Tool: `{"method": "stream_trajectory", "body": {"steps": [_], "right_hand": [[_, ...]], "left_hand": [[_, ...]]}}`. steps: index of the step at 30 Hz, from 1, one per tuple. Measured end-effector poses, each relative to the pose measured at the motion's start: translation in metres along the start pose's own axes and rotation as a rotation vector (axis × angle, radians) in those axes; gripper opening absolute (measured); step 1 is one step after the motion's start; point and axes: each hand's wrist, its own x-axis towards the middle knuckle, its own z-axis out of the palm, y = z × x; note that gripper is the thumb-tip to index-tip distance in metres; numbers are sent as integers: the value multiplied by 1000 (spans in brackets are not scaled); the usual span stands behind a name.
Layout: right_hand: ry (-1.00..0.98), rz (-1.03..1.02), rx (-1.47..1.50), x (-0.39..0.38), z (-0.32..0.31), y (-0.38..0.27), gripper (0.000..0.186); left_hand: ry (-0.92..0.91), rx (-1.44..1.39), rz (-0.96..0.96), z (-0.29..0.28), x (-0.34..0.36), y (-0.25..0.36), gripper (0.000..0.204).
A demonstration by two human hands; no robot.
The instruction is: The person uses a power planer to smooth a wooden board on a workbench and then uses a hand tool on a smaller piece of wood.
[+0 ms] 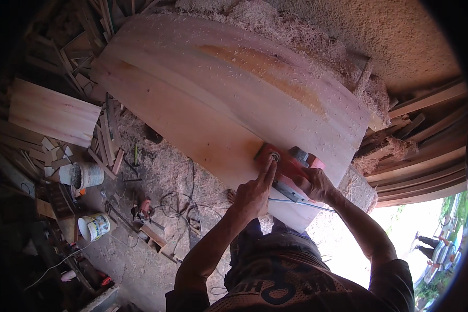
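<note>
A red electric planer [286,166] rests on the lower right part of a large pale wooden board [203,99], which is strewn with shavings and has orange-brown patches. My left hand [252,192] is on the planer's front knob, with fingers closed on it and extended along it. My right hand [320,184] grips the rear handle. A light blue cord [296,203] runs beside the planer, under my arms.
Shavings [317,41] pile behind the board. Stacked planks [421,177] stand at right, wood offcuts [57,62] and a loose panel [52,109] at left. Buckets [91,226], a power tool [143,208] and tangled cables lie on the floor. A person [434,244] is outside at right.
</note>
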Motion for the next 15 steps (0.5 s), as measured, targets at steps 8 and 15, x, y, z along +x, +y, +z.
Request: {"method": "stream_trajectory", "body": {"steps": [8,15], "right_hand": [[51,-244,-170,54,11,-9,13],[-16,80,50,92,11,-33,28]], "left_hand": [[49,78,-11,-11,4,-50,93],[82,205,-33,-24,8,-81,89]]}}
